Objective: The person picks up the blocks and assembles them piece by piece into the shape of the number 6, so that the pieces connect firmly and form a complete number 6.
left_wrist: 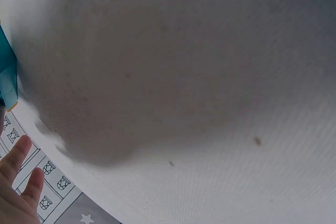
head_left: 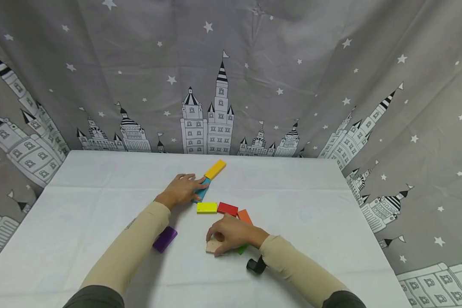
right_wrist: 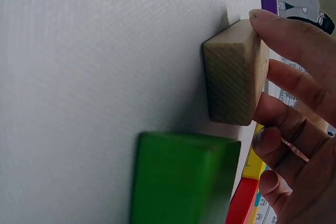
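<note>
In the head view my left hand [head_left: 182,190] is at the blue block [head_left: 202,191], its thumb and fingertips pinching it on the white table. The blue block [left_wrist: 7,74] shows at the edge of the left wrist view, with two outstretched fingers [left_wrist: 32,187] below it. My right hand [head_left: 231,233] pinches a plain wooden block [head_left: 212,246] by its edges, low over the table. In the right wrist view the thumb touches one end of the wooden block [right_wrist: 231,80], other fingers its far side. A green block [right_wrist: 181,182] lies beside it, mostly hidden in the head view.
A yellow-orange block [head_left: 215,169] meets the blue one's far end. A yellow block [head_left: 206,208], a red block [head_left: 228,208] and an orange block [head_left: 245,216] curve toward the green one. A purple block [head_left: 164,239] lies by the left forearm, a black object [head_left: 256,265] by the right wrist.
</note>
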Demonstrator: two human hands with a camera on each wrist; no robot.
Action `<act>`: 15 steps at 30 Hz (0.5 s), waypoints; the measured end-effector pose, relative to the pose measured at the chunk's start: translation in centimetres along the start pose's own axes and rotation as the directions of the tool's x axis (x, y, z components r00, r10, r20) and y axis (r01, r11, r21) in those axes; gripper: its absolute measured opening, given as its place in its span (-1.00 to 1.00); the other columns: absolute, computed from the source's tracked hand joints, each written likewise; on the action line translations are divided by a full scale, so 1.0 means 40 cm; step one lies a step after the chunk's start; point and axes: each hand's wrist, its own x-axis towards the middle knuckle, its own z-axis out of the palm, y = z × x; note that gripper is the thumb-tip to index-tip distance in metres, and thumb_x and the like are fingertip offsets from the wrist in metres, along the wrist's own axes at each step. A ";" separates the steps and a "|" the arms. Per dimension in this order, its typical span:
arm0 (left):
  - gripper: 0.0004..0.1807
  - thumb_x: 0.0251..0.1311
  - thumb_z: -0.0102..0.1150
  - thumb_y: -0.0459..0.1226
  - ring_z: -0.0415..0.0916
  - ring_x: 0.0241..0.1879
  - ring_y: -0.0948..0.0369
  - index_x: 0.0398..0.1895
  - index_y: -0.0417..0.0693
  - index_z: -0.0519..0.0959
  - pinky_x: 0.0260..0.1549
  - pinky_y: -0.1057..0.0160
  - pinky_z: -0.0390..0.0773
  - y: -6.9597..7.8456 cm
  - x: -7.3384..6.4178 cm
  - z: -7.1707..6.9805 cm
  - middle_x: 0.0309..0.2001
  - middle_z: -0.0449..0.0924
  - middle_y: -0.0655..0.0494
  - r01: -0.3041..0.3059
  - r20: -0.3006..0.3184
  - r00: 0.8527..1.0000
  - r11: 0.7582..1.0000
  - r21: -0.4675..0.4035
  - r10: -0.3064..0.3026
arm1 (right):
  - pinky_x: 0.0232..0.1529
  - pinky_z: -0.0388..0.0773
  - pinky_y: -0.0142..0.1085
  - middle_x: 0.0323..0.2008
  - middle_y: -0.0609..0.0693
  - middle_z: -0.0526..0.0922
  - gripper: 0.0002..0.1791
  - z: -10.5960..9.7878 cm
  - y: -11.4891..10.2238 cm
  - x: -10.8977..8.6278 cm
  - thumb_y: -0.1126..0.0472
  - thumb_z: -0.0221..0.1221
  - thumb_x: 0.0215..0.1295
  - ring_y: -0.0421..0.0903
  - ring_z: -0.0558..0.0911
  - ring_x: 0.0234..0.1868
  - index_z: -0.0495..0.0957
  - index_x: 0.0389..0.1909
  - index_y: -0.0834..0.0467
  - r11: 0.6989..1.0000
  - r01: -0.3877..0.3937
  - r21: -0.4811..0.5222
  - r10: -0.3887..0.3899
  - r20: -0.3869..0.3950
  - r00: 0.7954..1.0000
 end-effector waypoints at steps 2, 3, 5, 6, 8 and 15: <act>-0.29 0.16 0.23 0.01 0.10 0.40 -0.11 0.40 0.21 0.27 0.34 -0.22 0.04 0.000 0.001 0.000 0.44 0.18 0.11 0.001 0.003 1.000 1.000 0.001 -0.001 | -0.32 0.18 -0.46 -0.59 -0.29 0.43 -0.61 0.000 0.002 -0.002 -0.07 0.43 0.03 -0.40 0.37 -0.52 0.66 -0.10 -0.07 1.000 0.014 0.010 -0.014 -0.003 1.000; -0.29 0.16 0.23 0.01 0.10 0.40 -0.11 0.40 0.22 0.27 0.34 -0.22 0.04 0.000 0.002 0.000 0.44 0.17 0.11 0.002 0.004 1.000 1.000 0.001 -0.002 | -0.32 0.18 -0.46 -0.59 -0.29 0.43 -0.61 0.001 0.004 -0.003 -0.07 0.43 0.03 -0.40 0.36 -0.52 0.66 -0.10 -0.07 1.000 0.021 0.014 -0.021 -0.003 1.000; -0.29 0.16 0.23 0.01 0.10 0.40 -0.11 0.40 0.22 0.27 0.34 -0.22 0.04 0.000 0.002 0.000 0.44 0.17 0.11 0.000 0.004 1.000 1.000 0.003 0.000 | -0.31 0.18 -0.47 -0.59 -0.29 0.43 -0.61 0.003 0.007 -0.004 -0.07 0.43 0.03 -0.41 0.36 -0.52 0.66 -0.11 -0.06 0.999 0.033 0.022 -0.033 -0.005 0.999; -0.29 0.17 0.23 0.01 0.10 0.40 -0.11 0.40 0.22 0.27 0.34 -0.22 0.05 0.000 0.002 0.000 0.44 0.17 0.11 -0.001 0.003 1.000 1.000 0.004 0.001 | -0.30 0.18 -0.47 -0.59 -0.29 0.43 -0.61 0.004 0.009 -0.004 -0.06 0.43 0.03 -0.41 0.36 -0.52 0.65 -0.11 -0.06 0.999 0.037 0.025 -0.037 -0.004 0.999; -0.29 0.17 0.22 0.01 0.10 0.40 -0.11 0.40 0.22 0.27 0.34 -0.22 0.05 0.000 0.001 0.000 0.44 0.18 0.11 -0.003 0.000 1.000 1.000 0.005 0.003 | -0.29 0.18 -0.48 -0.59 -0.29 0.43 -0.62 0.006 0.013 -0.004 -0.06 0.44 0.03 -0.42 0.35 -0.52 0.65 -0.12 -0.06 0.998 0.051 0.027 -0.051 -0.005 0.999; -0.30 0.18 0.21 0.00 0.10 0.40 -0.11 0.40 0.20 0.29 0.34 -0.21 0.05 -0.001 -0.002 0.003 0.45 0.17 0.11 -0.011 -0.011 1.000 1.000 0.003 0.011 | -0.28 0.19 -0.50 -0.59 -0.26 0.47 -0.63 0.001 0.014 -0.009 -0.02 0.45 0.01 -0.44 0.36 -0.52 0.65 -0.14 -0.02 0.994 0.086 0.062 -0.086 0.000 0.996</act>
